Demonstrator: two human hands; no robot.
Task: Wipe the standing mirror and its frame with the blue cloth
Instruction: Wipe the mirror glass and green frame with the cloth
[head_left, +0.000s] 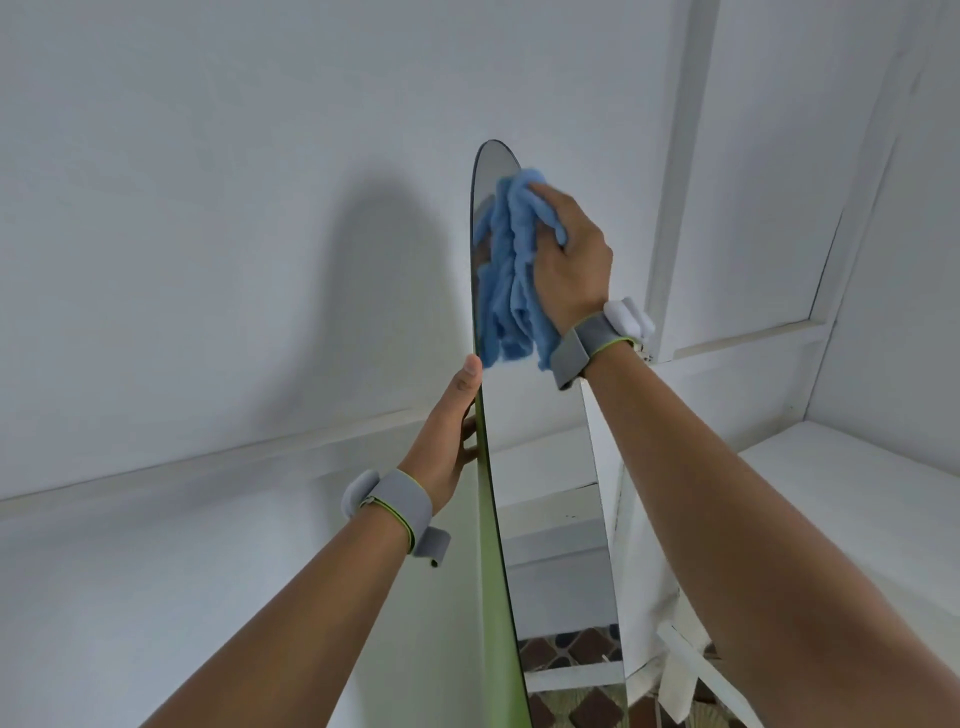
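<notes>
A tall standing mirror (545, 467) with a rounded top and a thin green frame (491, 545) runs up the middle of the view, seen nearly edge-on. My right hand (569, 260) presses a bunched blue cloth (511, 270) against the upper part of the glass, and folds of the cloth hang below my palm. My left hand (454, 431) grips the frame's left edge lower down, thumb on the front rim and fingers behind. Both wrists wear grey bands.
A plain white wall (208, 208) stands behind the mirror on the left. White panelled surfaces (769, 208) fill the right side. A brown tiled floor (576, 649) shows in the mirror's lower glass.
</notes>
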